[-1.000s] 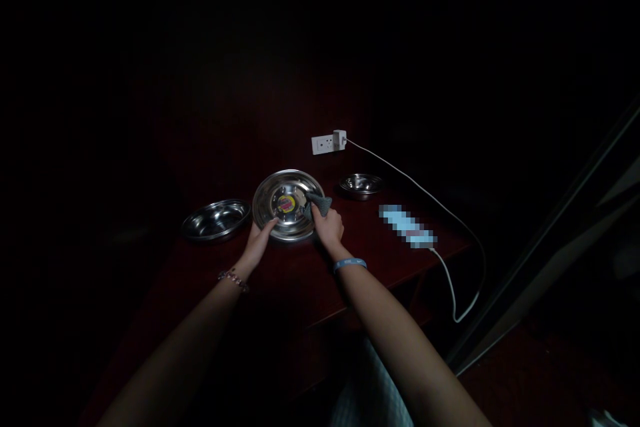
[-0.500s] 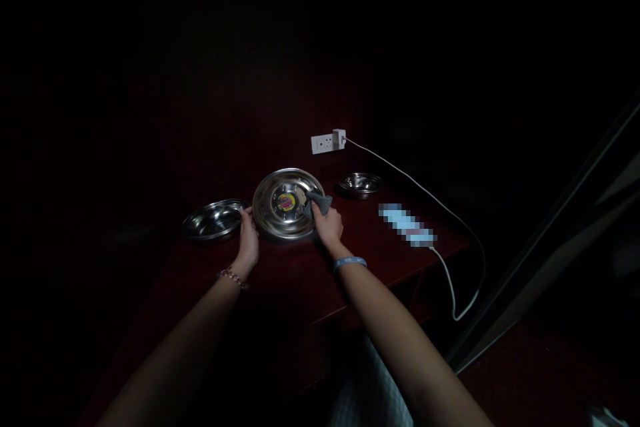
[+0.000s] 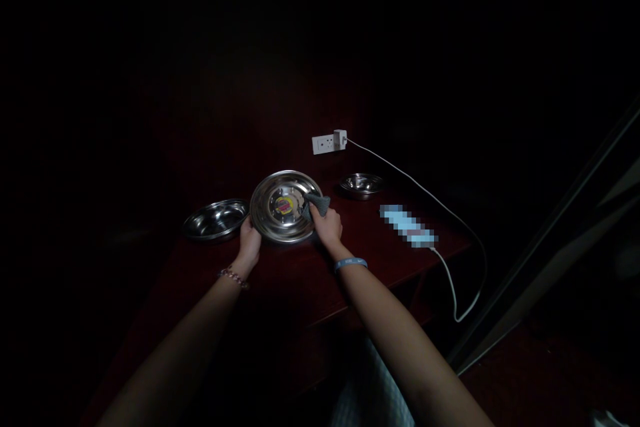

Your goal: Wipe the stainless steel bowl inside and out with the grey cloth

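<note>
A round, shiny steel plate (image 3: 270, 217) with a yellow and red sticker at its centre is tilted up toward me. My left hand (image 3: 249, 243) grips its lower left rim, some fingers hidden behind it. At the plate's right side, my right hand (image 3: 329, 228) is closed around a grey cloth (image 3: 320, 204), which touches the plate's face. Left of my left hand, a second steel dish (image 3: 215, 221) rests on the dark red table (image 3: 300, 287). Behind my right hand, small steel bowls (image 3: 361, 185), seemingly stacked, sit near the wall.
On the wall is a white socket (image 3: 323, 144) with a charger (image 3: 341, 139) plugged in. Its white cable (image 3: 417, 185) loops past the table's right edge to a blurred-out, lit device (image 3: 407, 225) lying on the table. The surroundings are very dark.
The plate has tilted and shifted slightly left and down, with my left hand's fingers moving further behind its rim. My right hand stays on its right side with the cloth.
</note>
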The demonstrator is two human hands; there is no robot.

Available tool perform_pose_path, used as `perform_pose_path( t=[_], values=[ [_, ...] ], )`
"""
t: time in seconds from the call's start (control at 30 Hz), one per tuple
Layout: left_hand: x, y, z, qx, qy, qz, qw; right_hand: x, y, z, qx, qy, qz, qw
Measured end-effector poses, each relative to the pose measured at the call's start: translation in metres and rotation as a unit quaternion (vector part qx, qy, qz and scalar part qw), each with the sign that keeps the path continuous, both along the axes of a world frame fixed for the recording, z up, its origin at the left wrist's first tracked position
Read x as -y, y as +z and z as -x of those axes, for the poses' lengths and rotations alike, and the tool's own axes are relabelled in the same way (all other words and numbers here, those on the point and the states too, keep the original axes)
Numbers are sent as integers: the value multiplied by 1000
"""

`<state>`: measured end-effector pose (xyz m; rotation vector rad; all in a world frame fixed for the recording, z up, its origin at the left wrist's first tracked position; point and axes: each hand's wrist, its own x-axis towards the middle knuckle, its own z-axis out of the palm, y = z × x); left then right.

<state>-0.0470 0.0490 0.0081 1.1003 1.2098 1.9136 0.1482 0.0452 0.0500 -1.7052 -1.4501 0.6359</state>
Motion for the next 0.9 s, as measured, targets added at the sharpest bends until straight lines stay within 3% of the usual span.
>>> perform_pose_path(
  t=[0.53, 0.9],
  values=[
    [-3, -6, 0, 38, -8, 4, 999, 1, 1, 1, 7, 10, -1, 1000],
    [0, -1, -2, 46, -7, 23, 999, 0, 0, 1, 9, 14, 5, 1000]
  ],
)
